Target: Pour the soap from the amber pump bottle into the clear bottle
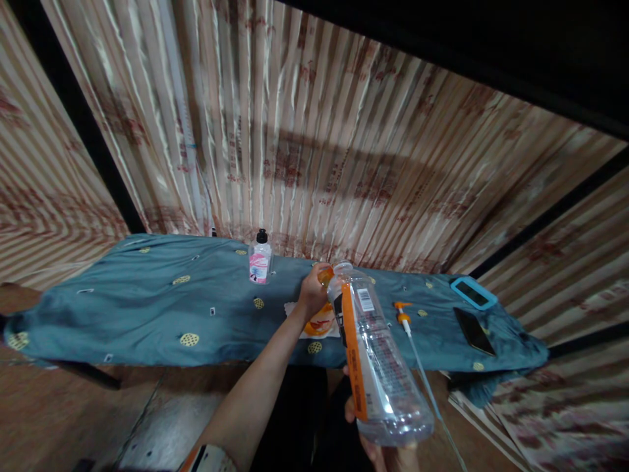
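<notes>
Clear plastic bottle (378,354) tilts over the bench's (147,308) near edge, right grip (388,449) holding its base, left grip (314,288) pinching its orange cap (325,275).

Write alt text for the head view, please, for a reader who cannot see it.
A right hand holds a clear empty bottle by its base while the left hand grips near its open neck. Behind, a blue-covered table carries a small bottle, a pump and two phones.

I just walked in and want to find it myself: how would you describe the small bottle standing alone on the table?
Look at the long table under the teal cloth, in front of the striped curtain. Near its back edge, left of the left hand, stands a small clear bottle. Unlike the large empty bottle with the orange label, it has a black cap and pink label.
</notes>
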`<state>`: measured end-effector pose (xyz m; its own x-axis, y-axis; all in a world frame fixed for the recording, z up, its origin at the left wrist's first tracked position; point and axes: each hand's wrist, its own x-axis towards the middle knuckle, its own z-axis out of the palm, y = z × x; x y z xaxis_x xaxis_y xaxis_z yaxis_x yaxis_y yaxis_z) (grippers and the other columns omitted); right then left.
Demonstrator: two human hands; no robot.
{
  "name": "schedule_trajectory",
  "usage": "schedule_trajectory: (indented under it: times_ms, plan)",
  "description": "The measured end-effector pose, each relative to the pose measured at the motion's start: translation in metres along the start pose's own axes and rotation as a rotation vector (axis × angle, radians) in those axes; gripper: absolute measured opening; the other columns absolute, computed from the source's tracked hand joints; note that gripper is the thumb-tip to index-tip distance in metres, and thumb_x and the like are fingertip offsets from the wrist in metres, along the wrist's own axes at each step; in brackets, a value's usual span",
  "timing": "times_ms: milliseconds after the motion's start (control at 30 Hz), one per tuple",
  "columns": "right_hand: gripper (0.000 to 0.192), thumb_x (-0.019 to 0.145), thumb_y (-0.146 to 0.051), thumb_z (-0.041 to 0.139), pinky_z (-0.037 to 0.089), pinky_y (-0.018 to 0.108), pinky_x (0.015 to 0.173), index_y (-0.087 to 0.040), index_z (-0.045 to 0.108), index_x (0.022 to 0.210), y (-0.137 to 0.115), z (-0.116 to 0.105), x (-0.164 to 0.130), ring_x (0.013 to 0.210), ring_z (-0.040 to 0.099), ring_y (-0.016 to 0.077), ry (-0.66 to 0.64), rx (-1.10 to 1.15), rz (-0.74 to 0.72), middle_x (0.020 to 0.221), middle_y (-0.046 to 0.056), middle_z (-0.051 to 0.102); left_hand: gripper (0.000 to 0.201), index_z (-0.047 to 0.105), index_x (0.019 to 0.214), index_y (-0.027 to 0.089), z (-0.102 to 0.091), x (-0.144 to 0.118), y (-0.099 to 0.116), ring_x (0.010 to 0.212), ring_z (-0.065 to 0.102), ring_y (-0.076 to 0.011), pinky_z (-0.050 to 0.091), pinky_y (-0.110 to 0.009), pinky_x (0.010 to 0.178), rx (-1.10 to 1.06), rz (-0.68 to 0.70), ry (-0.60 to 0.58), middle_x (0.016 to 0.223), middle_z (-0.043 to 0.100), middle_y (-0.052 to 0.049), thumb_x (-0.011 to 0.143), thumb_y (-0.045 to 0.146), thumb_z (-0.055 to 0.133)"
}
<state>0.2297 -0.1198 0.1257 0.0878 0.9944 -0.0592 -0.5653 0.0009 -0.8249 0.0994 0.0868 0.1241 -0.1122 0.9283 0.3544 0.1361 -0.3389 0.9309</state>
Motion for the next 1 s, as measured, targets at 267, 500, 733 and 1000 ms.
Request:
schedule_trajectory:
  times_ms: [267, 500, 733, 1000]
  plan:
    - [0.06, 0.048, -0.066, 0.079, 0.023, 0.01, 0.033, -0.025, 0.058, 0.086, 0.001, 0.001, 0.0, 0.056, 0.056, 0.021, -0.007, 0.074, -0.019, 0.059, 0.005, 0.053, 0.043, 0.054, 0.106, 0.017, 0.0, 0.0, 0.002, 0.08, 0.066, -0.0184, 0.05, -0.029, 0.076, -0.005, -0.006, -0.003, 0.093, 0.07, -0.006, 0.072, 0.038, 0.069]
    - [0.055, 0.054, -0.067, 0.075, 0.021, 0.011, 0.033, -0.018, 0.058, 0.072, -0.006, 0.01, -0.001, 0.055, 0.054, 0.0193, 0.021, 0.007, 0.02, 0.052, 0.007, 0.05, 0.04, 0.054, 0.104, 0.018, 0.0, -0.001, 0.002, 0.078, 0.065, -0.0175, 0.05, -0.028, 0.075, 0.008, 0.016, 0.005, 0.09, 0.069, -0.005, 0.072, 0.037, 0.069]
    - [0.053, 0.052, -0.067, 0.076, 0.02, 0.011, 0.034, -0.021, 0.06, 0.072, 0.002, 0.002, -0.001, 0.057, 0.056, 0.0214, 0.003, 0.032, -0.018, 0.052, 0.007, 0.051, 0.039, 0.055, 0.104, 0.018, -0.001, -0.001, 0.004, 0.081, 0.066, -0.0186, 0.05, -0.03, 0.077, 0.001, 0.027, -0.002, 0.091, 0.07, -0.005, 0.072, 0.036, 0.068]
    - [0.056, 0.056, -0.068, 0.074, 0.023, 0.01, 0.033, -0.017, 0.059, 0.073, -0.005, 0.009, -0.001, 0.052, 0.051, 0.016, 0.027, 0.013, 0.042, 0.054, 0.008, 0.052, 0.038, 0.055, 0.104, 0.019, 0.0, -0.001, 0.004, 0.08, 0.065, -0.0179, 0.05, -0.029, 0.077, -0.009, 0.016, 0.002, 0.091, 0.069, -0.004, 0.073, 0.037, 0.068]
